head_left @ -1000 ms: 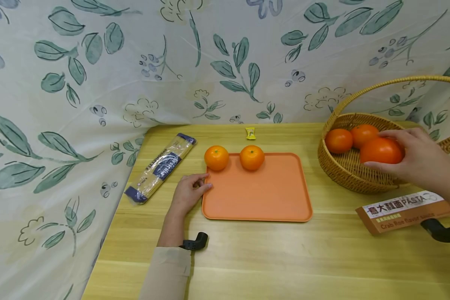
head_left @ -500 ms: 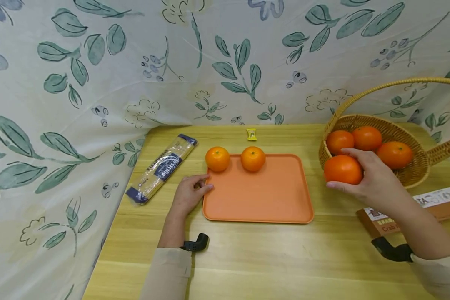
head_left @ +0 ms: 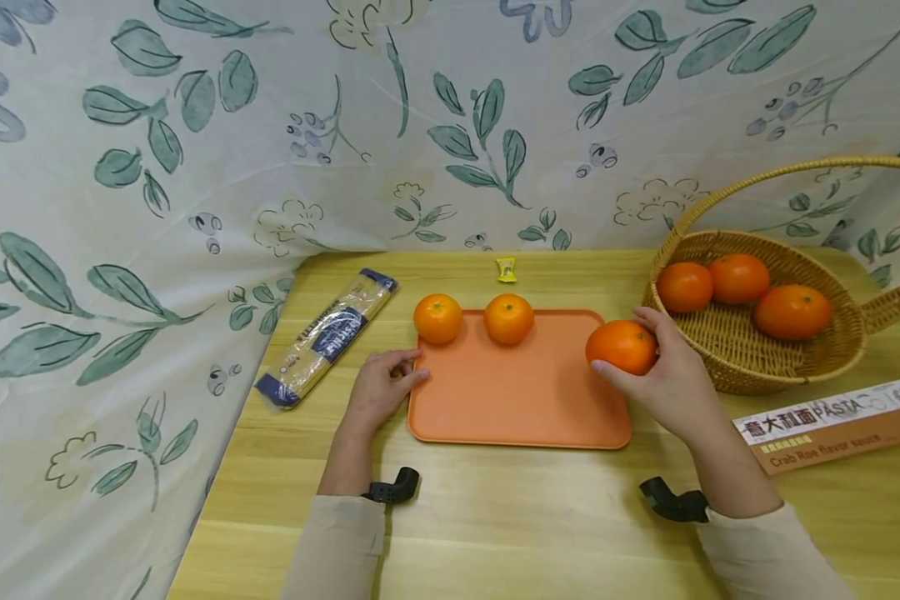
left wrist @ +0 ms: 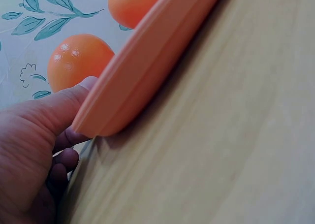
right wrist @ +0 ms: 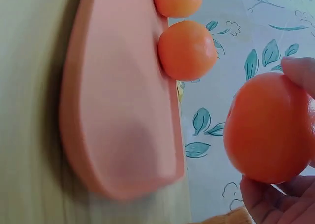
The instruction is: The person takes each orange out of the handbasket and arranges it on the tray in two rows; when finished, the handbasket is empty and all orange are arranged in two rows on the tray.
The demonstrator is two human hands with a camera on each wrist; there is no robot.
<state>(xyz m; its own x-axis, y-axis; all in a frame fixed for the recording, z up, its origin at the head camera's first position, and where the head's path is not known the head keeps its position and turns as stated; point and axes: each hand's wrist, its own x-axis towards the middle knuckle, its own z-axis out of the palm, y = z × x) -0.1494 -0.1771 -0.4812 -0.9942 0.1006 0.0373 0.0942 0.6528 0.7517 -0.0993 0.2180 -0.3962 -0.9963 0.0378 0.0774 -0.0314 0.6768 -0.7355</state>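
Note:
My right hand grips an orange between thumb and fingers, over the right end of the orange-coloured tray. In the right wrist view, the held orange appears raised above the tray floor. Two more oranges sit along the tray's back edge, one at the back left corner and one right of it. At the tray's left rim, my left hand pinches the edge. The left wrist view shows its thumb on the rim, with fingers partly hidden underneath.
A wicker basket with a tall handle holds 3 oranges at the right. In front of it lies a pasta box. A pack of spaghetti lies left of the tray, and a small yellow wrapped candy behind it.
My right hand has lifted an orange out of the basket and carried it left to above the tray's right end. My left hand has stayed at the tray's left rim.

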